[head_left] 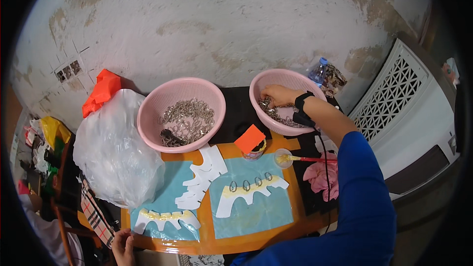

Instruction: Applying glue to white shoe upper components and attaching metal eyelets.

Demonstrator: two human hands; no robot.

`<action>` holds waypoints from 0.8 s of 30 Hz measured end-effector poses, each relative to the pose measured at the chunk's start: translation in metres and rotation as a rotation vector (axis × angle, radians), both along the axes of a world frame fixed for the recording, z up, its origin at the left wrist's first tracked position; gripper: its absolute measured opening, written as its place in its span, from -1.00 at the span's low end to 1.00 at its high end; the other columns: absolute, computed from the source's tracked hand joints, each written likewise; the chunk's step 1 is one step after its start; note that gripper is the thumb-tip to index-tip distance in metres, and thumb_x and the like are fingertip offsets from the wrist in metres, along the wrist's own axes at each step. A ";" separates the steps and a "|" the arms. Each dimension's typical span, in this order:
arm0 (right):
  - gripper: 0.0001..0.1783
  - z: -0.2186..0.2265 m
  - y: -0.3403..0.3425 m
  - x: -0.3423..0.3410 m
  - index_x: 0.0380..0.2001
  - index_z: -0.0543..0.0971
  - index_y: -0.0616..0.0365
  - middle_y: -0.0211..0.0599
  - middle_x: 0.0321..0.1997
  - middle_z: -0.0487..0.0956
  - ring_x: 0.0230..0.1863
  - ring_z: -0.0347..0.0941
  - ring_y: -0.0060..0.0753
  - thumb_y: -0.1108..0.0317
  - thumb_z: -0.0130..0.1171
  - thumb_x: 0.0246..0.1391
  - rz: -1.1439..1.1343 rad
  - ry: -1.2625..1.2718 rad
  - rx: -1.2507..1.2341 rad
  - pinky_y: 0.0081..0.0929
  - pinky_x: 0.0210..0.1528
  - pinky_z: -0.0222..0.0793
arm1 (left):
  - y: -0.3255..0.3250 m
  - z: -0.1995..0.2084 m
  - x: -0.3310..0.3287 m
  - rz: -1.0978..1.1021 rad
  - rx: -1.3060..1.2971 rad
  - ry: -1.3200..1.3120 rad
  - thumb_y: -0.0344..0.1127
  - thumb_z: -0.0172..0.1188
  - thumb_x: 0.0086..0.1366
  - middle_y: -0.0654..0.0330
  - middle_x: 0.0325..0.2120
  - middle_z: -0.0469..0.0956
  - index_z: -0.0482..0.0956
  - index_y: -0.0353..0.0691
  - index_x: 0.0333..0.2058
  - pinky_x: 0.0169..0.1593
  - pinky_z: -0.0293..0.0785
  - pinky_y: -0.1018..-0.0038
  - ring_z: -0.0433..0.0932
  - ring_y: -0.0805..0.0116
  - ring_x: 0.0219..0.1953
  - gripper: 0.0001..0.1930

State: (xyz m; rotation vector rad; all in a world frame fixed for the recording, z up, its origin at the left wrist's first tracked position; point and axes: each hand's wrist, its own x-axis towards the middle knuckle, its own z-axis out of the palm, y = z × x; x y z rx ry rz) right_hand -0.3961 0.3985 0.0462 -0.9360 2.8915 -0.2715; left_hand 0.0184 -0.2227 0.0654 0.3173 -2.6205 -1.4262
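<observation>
My right hand reaches into the right pink basket, its fingers bent down among small silver metal rings; the fingertips are partly hidden. At the table's front left edge rests my left hand, fingers loosely apart and holding nothing. On the right blue sheet, a toothed white card cutout carries several upright oval metal rings along its yellow, glue-like strip. Nearer my left hand lies another cutout with yellow along its upper tabs and no rings. Overlapping white cutouts lie between.
A second pink basket holds many rings. A bulging white plastic bag stands left. A red-handled brush rests on a small cup, near a pink cloth. An orange card tops a small tub. A bottle stands behind.
</observation>
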 end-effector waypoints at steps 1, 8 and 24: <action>-0.51 -0.002 0.001 -0.003 -0.09 0.59 0.17 -0.08 -0.20 0.63 -0.13 0.59 -0.04 0.41 0.53 -0.14 -0.018 -0.026 -0.036 -0.19 -0.12 0.47 | 0.002 0.000 0.003 0.007 0.001 -0.005 -0.31 0.17 0.50 0.16 -0.21 0.62 0.61 -0.40 -0.02 -0.03 0.47 0.43 0.54 0.36 -0.16 -0.75; -0.73 0.005 -0.018 0.011 -0.28 0.61 0.18 -0.26 -0.44 0.65 -0.34 0.61 -0.26 0.48 0.47 -0.07 -0.202 -0.068 -0.048 -0.28 -0.29 0.48 | -0.008 -0.027 0.018 -0.023 0.173 -0.013 -0.48 0.22 0.37 0.28 -0.26 0.57 0.56 -0.34 -0.04 -0.05 0.39 0.65 0.50 0.58 -0.19 -0.79; -0.87 0.117 -0.129 0.150 -0.26 0.64 0.30 -0.39 -0.36 0.63 -0.36 0.55 -0.66 0.56 0.32 0.08 -0.038 -0.571 -0.761 -0.63 -0.30 0.48 | 0.121 -0.011 -0.003 -0.283 0.396 0.042 -0.50 0.24 0.38 0.12 0.08 0.51 0.50 -0.32 0.11 0.12 0.53 0.42 0.57 0.31 0.08 -0.66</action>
